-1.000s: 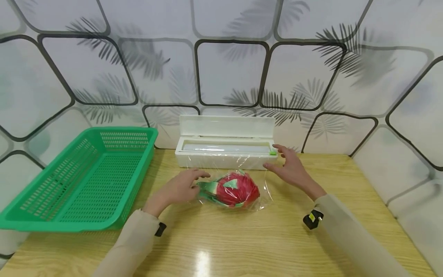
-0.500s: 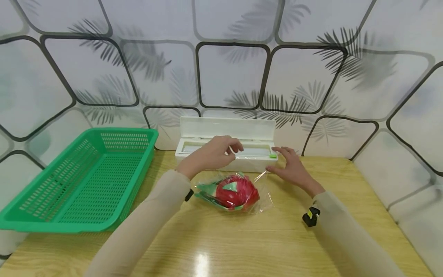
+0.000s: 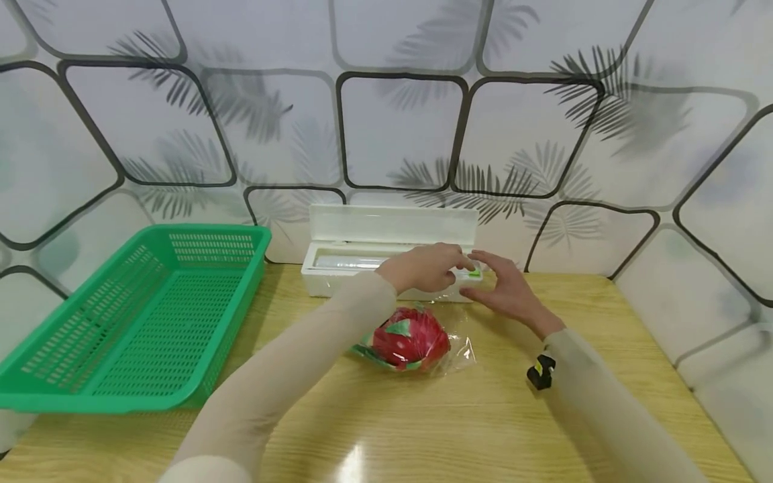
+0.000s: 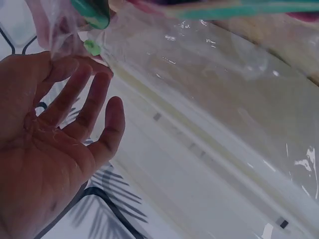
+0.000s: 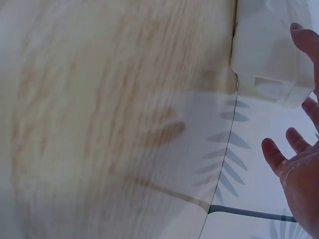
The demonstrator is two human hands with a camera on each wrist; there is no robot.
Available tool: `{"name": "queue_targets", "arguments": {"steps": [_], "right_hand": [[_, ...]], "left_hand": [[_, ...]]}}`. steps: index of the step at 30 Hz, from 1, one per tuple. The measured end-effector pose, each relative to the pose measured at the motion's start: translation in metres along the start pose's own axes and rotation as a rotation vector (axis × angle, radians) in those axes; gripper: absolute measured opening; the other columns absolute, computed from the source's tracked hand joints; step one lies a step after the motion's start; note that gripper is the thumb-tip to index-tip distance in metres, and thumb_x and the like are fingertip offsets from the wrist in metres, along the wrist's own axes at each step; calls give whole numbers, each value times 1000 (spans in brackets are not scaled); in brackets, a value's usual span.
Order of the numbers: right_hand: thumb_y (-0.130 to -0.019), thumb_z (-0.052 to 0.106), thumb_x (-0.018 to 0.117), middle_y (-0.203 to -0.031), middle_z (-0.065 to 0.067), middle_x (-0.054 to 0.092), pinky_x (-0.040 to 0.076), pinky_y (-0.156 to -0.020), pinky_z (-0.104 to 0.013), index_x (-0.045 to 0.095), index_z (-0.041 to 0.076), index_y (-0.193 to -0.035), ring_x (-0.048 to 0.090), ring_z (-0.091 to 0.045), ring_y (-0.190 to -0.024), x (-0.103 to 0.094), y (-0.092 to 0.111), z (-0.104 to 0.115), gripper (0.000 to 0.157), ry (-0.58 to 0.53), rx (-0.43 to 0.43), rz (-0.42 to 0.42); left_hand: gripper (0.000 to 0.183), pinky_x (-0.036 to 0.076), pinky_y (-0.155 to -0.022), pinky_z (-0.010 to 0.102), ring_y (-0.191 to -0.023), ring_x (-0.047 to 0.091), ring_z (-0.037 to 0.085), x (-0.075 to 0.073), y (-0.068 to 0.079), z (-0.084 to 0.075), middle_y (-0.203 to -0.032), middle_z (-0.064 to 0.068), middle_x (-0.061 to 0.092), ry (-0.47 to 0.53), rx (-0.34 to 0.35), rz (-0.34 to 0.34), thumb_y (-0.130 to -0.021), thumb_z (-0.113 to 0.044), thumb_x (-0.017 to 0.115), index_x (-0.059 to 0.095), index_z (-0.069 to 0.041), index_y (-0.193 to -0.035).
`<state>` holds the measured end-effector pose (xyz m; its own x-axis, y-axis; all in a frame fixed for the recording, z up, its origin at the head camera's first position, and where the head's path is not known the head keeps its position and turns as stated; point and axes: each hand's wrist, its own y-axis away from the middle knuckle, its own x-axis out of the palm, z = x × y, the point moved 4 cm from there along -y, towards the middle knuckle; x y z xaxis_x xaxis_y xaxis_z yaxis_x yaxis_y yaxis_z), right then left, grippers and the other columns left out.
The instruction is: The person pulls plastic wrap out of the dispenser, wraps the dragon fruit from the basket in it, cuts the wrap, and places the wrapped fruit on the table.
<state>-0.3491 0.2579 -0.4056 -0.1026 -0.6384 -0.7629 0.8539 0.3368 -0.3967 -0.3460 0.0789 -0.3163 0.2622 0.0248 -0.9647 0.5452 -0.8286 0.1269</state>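
A white cling film dispenser (image 3: 326, 285) stands against the wall with its lid (image 3: 392, 223) raised. My left hand (image 3: 423, 267) reaches across it to the green slide cutter (image 3: 474, 273) at its right end. The index finger is extended to the cutter; whether it touches is unclear. The other fingers bend loosely, seen in the left wrist view. My right hand (image 3: 507, 290) holds the dispenser's right end, thumb at the front and index finger on top. In front lies a red dragon fruit (image 3: 410, 341) with green scales, under clear cling film (image 3: 461, 355). My left sleeve hides its left part.
A green plastic basket (image 3: 262, 268) stands at the left of the wooden table (image 3: 423, 429). Behind the dispenser rises a patterned wall (image 3: 404, 127), which also runs along both sides.
My left hand has left the dragon fruit's left end and moved up and right over the dispenser to the green cutter. The right hand has stayed at the dispenser's right end.
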Motion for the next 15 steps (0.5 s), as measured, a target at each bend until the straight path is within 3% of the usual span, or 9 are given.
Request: {"name": "queue_targets", "arguments": {"steps": [8,11,15], "right_hand": [[-83,18,84,-151,-26,51,31,-115,-68,59,1,-139,46,-48,-140,1,0,-4,64,0,16,-9],[-82,19,85,-151,-26,51,31,-114,-68,60,2,-138,45,-48,-141,2,1,-7,63,-8,28,-24],[-81,19,86,-149,-25,54,31,-114,-67,64,4,-136,47,-47,-140,1,1,-8,61,-1,18,-40]], "left_hand": [[50,44,-114,35,-133,55,23,10,-15,-5,-143,9,59,-70,7,67,-103,-5,49,51,-19,-151],[50,44,-114,35,-133,55,22,13,-19,-5,-145,8,58,-115,-14,90,-104,-8,49,50,-20,-153],[50,44,-114,37,-135,53,22,14,-20,-5,-148,7,54,-89,-76,101,-105,-12,51,46,-22,-153]]}}
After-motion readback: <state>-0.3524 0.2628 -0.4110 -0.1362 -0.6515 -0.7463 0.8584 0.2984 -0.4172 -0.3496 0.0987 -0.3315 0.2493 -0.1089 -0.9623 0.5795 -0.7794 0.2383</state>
